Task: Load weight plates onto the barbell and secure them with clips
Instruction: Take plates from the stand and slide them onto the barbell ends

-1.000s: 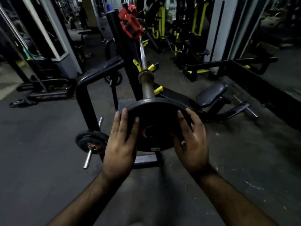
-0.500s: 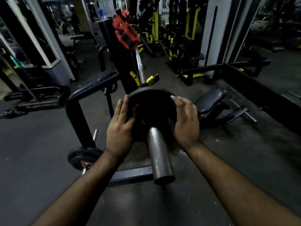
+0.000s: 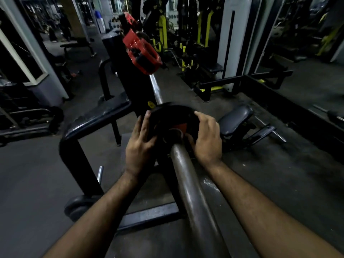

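On barbell sleeve [image 3: 188, 183]: L hand [image 3: 139, 146] & R hand [image 3: 206, 140] grip plate [image 3: 171, 116].

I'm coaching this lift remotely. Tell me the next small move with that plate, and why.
Probably push the plate further along the bar, then let go. Both the left hand and the right hand grip its rim, and it is already threaded on the sleeve, with no clip on it yet.

Bare sleeve of barbell [image 3: 188, 183] open twd camera, room both sides; black rack arm [image 3: 96, 120] crowds left hand [image 3: 139, 144]; seat pad [image 3: 235, 118] near right hand [image 3: 206, 138]; red clips [image 3: 141, 51] block shaft beyond weight plate [image 3: 171, 118].
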